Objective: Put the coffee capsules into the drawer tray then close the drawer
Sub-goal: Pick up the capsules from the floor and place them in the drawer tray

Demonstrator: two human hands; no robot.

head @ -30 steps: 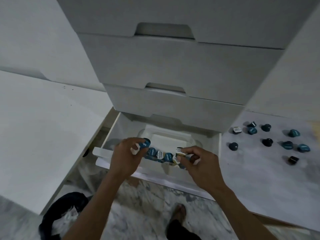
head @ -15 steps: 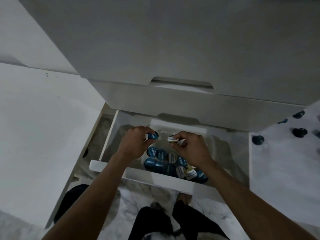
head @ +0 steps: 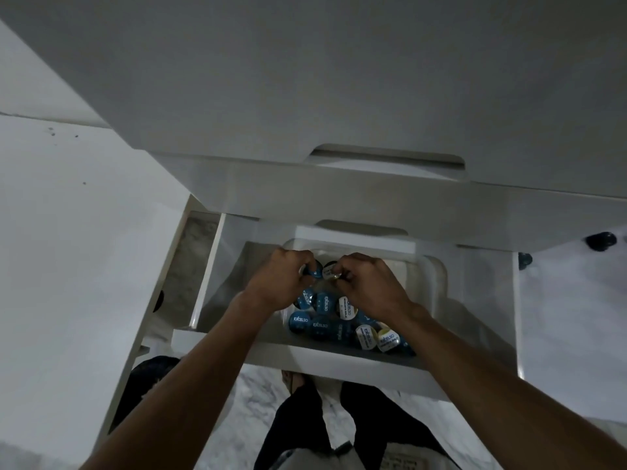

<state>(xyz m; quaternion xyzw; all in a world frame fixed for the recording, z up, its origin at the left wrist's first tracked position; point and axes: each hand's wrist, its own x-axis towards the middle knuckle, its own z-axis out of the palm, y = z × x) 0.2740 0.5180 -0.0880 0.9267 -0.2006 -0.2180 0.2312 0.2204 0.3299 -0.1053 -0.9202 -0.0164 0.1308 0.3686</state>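
Two hands over tray (head: 437,276): left (head: 283,281) pinches blue capsule (head: 314,269), right (head: 368,283) pinches white capsule (head: 328,270), lids facing camera.

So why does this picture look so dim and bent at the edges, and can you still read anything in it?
Head view: dim, bluish light, with the drawer interior shadowed under the cabinet. Head view: the wide lens bows the straight cabinet edges. Head view: lids of the capsules in the tray stay sharp enough to show white lettering; the capsules on the counter at right are dark blobs.
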